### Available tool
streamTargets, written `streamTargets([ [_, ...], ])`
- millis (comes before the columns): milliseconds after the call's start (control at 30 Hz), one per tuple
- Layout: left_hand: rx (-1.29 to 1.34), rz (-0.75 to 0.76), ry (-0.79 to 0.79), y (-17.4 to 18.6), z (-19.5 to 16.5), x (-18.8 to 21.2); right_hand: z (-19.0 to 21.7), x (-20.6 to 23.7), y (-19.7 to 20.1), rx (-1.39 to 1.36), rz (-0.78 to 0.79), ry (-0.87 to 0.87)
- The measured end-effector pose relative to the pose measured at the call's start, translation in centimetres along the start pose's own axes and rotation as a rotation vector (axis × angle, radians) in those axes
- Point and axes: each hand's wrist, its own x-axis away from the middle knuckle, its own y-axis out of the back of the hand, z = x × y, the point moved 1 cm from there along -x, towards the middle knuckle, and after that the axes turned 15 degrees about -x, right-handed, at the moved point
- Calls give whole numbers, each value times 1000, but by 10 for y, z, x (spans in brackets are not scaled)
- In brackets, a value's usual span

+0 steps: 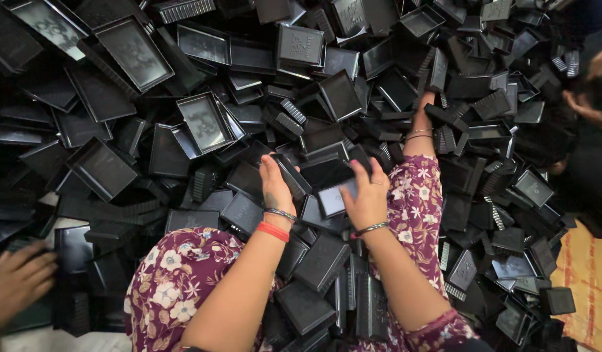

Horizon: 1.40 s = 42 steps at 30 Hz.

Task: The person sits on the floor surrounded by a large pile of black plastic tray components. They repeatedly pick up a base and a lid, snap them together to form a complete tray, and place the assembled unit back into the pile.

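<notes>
A huge heap of black plastic trays (203, 120) and lids fills the view. My left hand (273, 182) grips a black tray piece (291, 175) by its edge, with a red band and a bangle at the wrist. My right hand (367, 192) holds a small black tray (332, 197) beside it. The two pieces sit close together between the hands, just above the pile. My knees in floral purple cloth (174, 274) lie under my arms.
Another person's arm (419, 127) in a floral sleeve reaches into the heap at centre right. A different hand (14, 280) rests at the lower left, and part of a person (594, 91) shows at the right edge. An orange cloth (587, 274) lies lower right.
</notes>
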Motion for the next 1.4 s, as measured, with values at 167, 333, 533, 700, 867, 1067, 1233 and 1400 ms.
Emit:
streamTargets([
  [167, -15, 3, 78, -5, -14, 2, 1, 3, 21, 65, 436, 146],
  [333, 6, 310, -112, -10, -30, 13, 5, 2, 18, 39, 597, 112],
  [533, -206, 245, -126, 0, -55, 16, 5, -4, 14, -70, 750, -58],
  [700, -132, 297, 0, 7, -75, 27, -17, 0, 26, -1021, 179, -374],
  [867, -132, 577, 64, 1, -76, 44, -18, 8, 28, -1578, 20, -545],
  [1067, -152, 747, -37, -5, -66, 57, 8, 8, 36, -1308, 209, -462],
  [1233, -231, 745, -55, -1, -59, 53, 31, 0, 39, -1129, 230, -383],
  [1400, -206, 651, -56, 2, -46, 49, 41, 1, 41, -871, 248, -186],
])
